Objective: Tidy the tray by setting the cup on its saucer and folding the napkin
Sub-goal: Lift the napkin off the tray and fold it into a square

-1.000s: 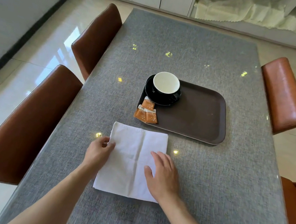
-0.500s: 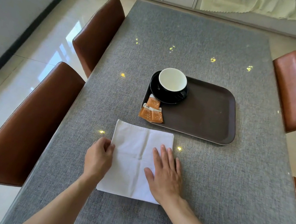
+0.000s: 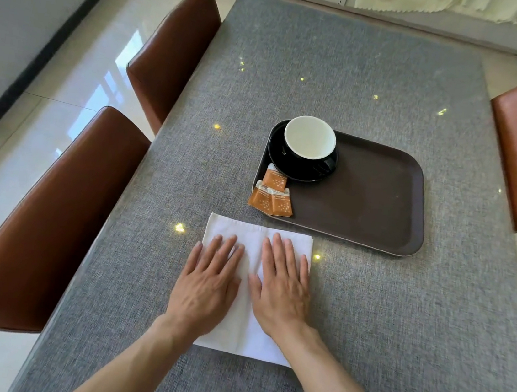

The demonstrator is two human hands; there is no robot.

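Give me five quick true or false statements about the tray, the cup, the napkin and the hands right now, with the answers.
1. The cup sits on the saucer. True.
2. The napkin lies on the tray. False: it lies on the table, in front of the tray.
3. Both the left hand and the right hand lie flat on the napkin. True.
4. The orange packets are beside the right hand. False: they sit at the tray's left edge.
5. The cup is full of coffee. False: no coffee shows inside it.

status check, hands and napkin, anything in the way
Left hand and right hand flat, pressing napkin on table. Cup on saucer. Nothing in the way.
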